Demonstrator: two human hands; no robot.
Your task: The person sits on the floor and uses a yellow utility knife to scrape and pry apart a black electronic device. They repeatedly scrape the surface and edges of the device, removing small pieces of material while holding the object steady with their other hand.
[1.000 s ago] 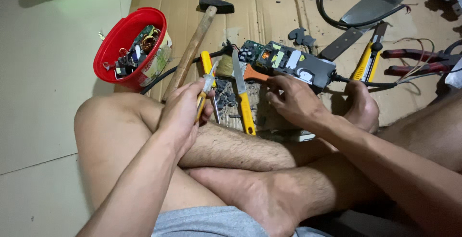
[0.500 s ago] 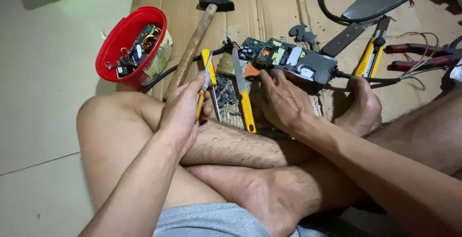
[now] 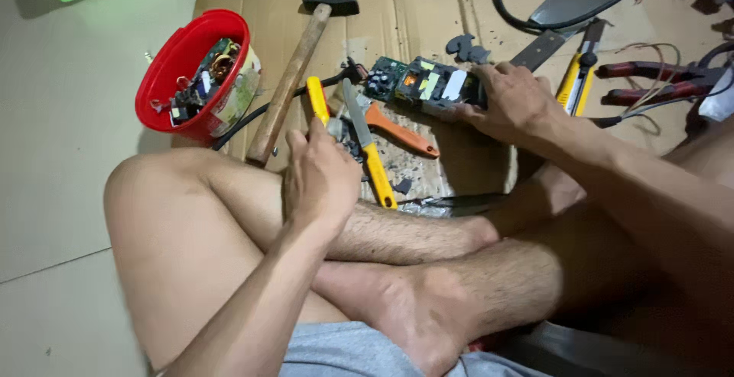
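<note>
Looking down from the head cam: the right hand (image 3: 514, 103) presses flat, fingers spread, on a bare circuit board (image 3: 425, 83) lying on the cardboard (image 3: 397, 10). It looks light, stiff, brittle; I'd grip it by the edges. The left hand (image 3: 321, 174) has its fingers clamped around yellow-handled pliers (image 3: 317, 102).

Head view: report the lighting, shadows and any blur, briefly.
Head view: soft, even indoor light, no harsh glare; the red bucket casts a faint shadow on the tile floor. The left hand, gripping a yellow-handled tool, is slightly motion-blurred; the right hand on the circuit board is sharper. The hammer and cardboard read clearly; frame edges look mildly stretched.
</note>
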